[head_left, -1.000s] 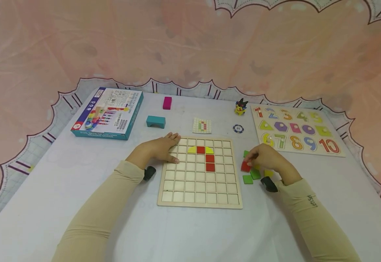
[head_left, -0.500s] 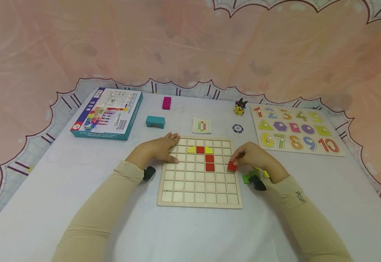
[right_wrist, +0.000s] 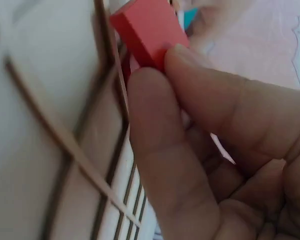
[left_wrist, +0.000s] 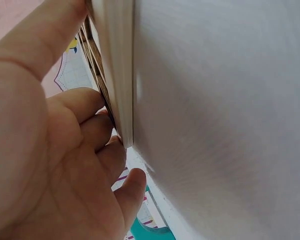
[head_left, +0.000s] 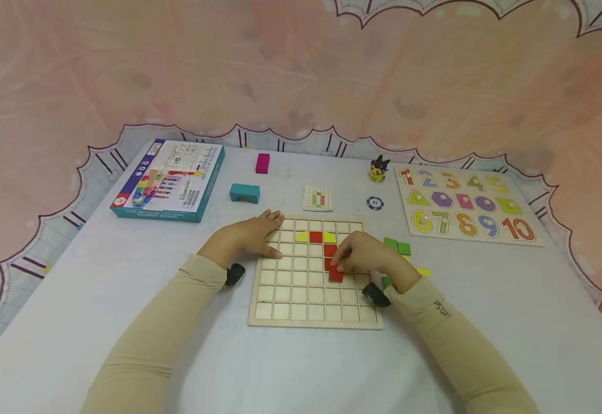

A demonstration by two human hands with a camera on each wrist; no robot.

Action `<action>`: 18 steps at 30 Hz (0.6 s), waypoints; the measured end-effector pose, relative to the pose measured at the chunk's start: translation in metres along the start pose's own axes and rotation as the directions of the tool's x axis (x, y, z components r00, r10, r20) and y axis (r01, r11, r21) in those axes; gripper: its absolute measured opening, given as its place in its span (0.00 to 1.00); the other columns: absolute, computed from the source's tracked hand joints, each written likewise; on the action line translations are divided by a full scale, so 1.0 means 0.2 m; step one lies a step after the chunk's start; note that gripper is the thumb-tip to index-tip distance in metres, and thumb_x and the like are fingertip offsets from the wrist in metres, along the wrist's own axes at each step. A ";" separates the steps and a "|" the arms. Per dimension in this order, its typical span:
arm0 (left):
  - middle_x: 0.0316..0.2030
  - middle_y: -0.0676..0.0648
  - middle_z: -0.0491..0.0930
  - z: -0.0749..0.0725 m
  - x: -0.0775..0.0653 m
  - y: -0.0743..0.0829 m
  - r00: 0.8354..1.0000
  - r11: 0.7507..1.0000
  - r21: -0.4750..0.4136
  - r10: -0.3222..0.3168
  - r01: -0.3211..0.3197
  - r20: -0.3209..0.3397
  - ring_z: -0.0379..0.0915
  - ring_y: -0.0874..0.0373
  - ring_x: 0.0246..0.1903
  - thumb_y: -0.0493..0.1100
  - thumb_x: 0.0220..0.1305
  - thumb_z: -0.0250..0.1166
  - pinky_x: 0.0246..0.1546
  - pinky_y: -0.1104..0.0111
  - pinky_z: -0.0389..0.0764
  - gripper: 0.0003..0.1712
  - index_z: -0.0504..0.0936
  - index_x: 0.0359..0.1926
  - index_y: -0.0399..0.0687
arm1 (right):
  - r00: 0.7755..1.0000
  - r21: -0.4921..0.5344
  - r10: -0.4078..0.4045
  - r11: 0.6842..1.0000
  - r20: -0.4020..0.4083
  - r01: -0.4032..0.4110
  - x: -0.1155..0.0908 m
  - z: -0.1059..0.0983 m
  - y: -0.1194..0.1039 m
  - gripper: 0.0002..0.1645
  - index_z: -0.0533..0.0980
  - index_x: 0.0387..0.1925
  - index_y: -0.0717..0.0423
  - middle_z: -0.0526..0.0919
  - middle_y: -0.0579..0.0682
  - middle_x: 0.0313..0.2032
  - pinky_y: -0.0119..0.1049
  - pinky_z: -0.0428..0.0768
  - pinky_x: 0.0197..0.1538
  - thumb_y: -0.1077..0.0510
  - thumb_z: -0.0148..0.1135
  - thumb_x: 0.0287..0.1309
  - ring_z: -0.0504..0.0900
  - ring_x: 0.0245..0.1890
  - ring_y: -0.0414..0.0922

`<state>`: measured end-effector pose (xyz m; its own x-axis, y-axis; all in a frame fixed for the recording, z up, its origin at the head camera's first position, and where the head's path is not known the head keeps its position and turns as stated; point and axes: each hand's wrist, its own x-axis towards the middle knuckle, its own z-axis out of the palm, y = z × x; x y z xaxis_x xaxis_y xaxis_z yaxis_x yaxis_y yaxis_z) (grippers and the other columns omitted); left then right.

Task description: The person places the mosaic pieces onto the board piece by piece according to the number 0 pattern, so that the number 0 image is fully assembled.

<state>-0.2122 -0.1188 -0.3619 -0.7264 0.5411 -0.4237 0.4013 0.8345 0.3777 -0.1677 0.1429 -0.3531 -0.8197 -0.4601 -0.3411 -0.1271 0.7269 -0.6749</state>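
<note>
A wooden grid board (head_left: 290, 296) lies on the table, with two yellow quarter-round tiles and several red square tiles in its cells. My right hand (head_left: 363, 253) pinches a red square tile (head_left: 336, 275) between thumb and index finger, just below the column of red tiles. In the right wrist view that red tile (right_wrist: 152, 30) is tilted over the grid. My left hand (head_left: 254, 234) rests on the board's upper left edge, fingers spread; the left wrist view shows the fingers (left_wrist: 95, 127) at the board's side.
Green tiles (head_left: 403, 248) and yellow tiles lie right of the board, partly behind my right hand. A small pattern card (head_left: 318, 198), poker chip (head_left: 375, 203), toy figure (head_left: 378, 169), number puzzle (head_left: 466, 204), teal block (head_left: 245, 192), magenta block (head_left: 262, 163) and box (head_left: 168, 179) stand beyond.
My right hand has carried the red tile left from the loose tiles to above the grid board. My left hand has stayed at the board's edge.
</note>
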 end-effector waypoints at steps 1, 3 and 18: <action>0.72 0.42 0.37 0.00 0.00 0.00 1.000 1.000 0.005 0.002 -0.002 0.000 0.26 0.45 0.71 0.57 0.56 0.63 0.69 0.51 0.40 0.55 0.40 0.72 0.42 | 1.000 -0.022 -0.005 1.000 0.005 0.005 0.00 0.01 0.00 0.05 0.84 0.29 0.59 0.83 0.47 0.29 0.31 0.74 0.37 0.68 0.65 0.46 0.74 0.31 0.41; 0.72 0.42 0.37 0.00 -0.01 0.01 1.000 1.000 0.010 0.001 -0.001 0.000 0.26 0.45 0.71 0.57 0.56 0.63 0.69 0.51 0.40 0.55 0.40 0.72 0.42 | 1.000 -0.054 -0.004 0.999 0.006 0.004 0.00 0.03 -0.01 0.05 0.84 0.28 0.58 0.83 0.47 0.28 0.30 0.74 0.36 0.68 0.66 0.46 0.74 0.30 0.40; 0.72 0.43 0.37 -0.01 -0.02 0.02 1.000 1.000 0.003 -0.013 0.013 0.001 0.26 0.46 0.71 0.57 0.56 0.63 0.69 0.51 0.41 0.54 0.40 0.72 0.44 | 0.998 -0.153 0.005 0.988 -0.066 -0.015 -0.02 0.11 -0.06 0.06 0.82 0.24 0.56 0.79 0.45 0.23 0.28 0.72 0.31 0.69 0.66 0.47 0.72 0.26 0.39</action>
<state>-0.2090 -0.1175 -0.3577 -0.7311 0.5306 -0.4289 0.3938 0.8416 0.3698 -0.1507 0.1244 -0.3588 -0.8555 -0.4220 -0.3001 -0.1991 0.8030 -0.5617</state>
